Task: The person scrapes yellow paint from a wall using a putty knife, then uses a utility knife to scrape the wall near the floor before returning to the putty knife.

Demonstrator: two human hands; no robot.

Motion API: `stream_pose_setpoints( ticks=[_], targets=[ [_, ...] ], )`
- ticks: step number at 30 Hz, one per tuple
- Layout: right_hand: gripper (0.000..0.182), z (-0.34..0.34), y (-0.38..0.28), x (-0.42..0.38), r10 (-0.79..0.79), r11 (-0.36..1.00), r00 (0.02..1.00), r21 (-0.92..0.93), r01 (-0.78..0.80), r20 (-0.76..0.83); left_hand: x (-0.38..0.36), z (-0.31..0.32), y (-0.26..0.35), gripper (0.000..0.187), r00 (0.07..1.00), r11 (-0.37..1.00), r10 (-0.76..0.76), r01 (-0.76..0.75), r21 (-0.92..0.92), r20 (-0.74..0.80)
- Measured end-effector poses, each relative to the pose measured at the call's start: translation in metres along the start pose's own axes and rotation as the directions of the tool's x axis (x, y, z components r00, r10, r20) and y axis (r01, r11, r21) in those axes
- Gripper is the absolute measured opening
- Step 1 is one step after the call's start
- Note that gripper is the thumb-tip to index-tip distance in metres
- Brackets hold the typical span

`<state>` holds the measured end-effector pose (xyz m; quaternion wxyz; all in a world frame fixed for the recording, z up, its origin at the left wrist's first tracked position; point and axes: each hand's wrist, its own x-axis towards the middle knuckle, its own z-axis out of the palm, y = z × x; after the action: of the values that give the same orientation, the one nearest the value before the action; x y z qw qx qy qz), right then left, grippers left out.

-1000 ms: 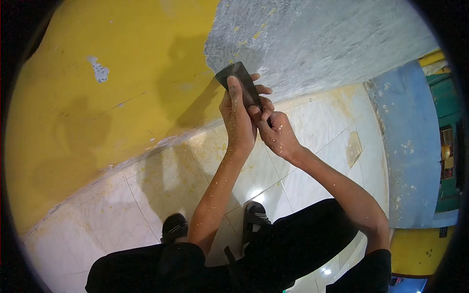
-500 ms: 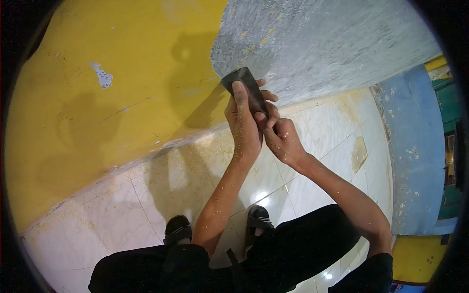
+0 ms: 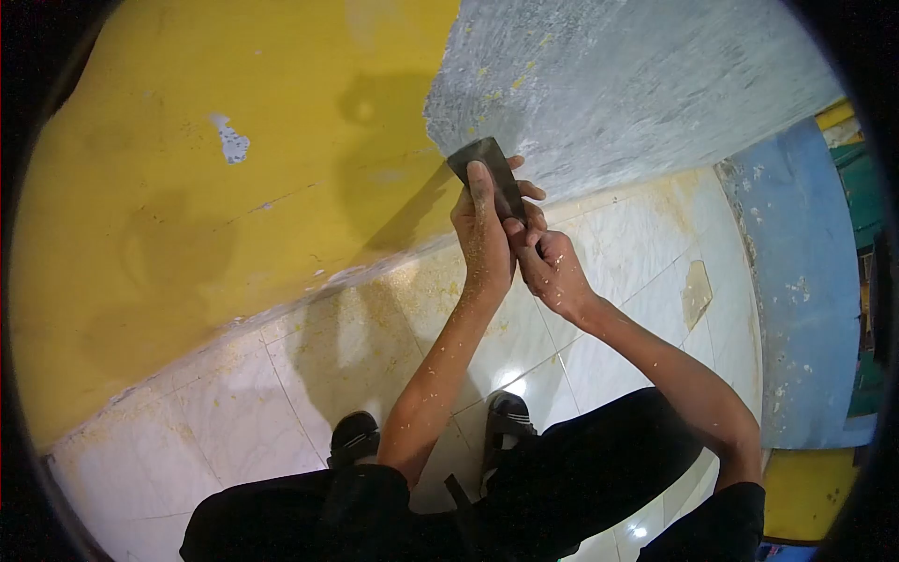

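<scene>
A dark, flat, roughly rectangular tool (image 3: 496, 175) is in both hands, its wide end near the ragged edge between the yellow paint (image 3: 309, 122) and the bare grey wall (image 3: 618, 103). My left hand (image 3: 485, 229) is wrapped round the tool, thumb lying along its face and fingers behind it. Below and to the right, my right hand (image 3: 554, 267) is closed round its lower end, touching the left fingers. Pale yellow flakes stick to both forearms.
The tiled floor (image 3: 234, 412) carries yellow scrapings along the wall base. A larger paint flake (image 3: 697, 294) lies at the right. My sandalled feet (image 3: 354, 437) are below. A blue wall section (image 3: 805, 300) stands at the far right.
The wall and floor appear shifted slightly right in the view, and the hands with the tool appear a little right and lower. The grip looks unchanged.
</scene>
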<state>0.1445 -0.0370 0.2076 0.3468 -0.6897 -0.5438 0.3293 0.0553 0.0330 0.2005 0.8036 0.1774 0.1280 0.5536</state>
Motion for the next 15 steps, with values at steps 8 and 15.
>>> stream_pose_setpoints(
  ticks=[8, 15],
  targets=[
    [0.044, 0.001, 0.007, 0.005, -0.064, 0.997, 0.998, -0.055, 0.062, -0.030, 0.001, 0.000, 0.006, 0.056, 1.000, 0.999, -0.001, 0.002, -0.037, 0.028],
    [0.043, 0.003, -0.002, 0.005, -0.043, 0.997, 0.999, -0.067, 0.041, -0.027, -0.001, 0.001, 0.007, 0.058, 1.000, 0.999, -0.028, 0.028, 0.018, 0.009]
  ],
)
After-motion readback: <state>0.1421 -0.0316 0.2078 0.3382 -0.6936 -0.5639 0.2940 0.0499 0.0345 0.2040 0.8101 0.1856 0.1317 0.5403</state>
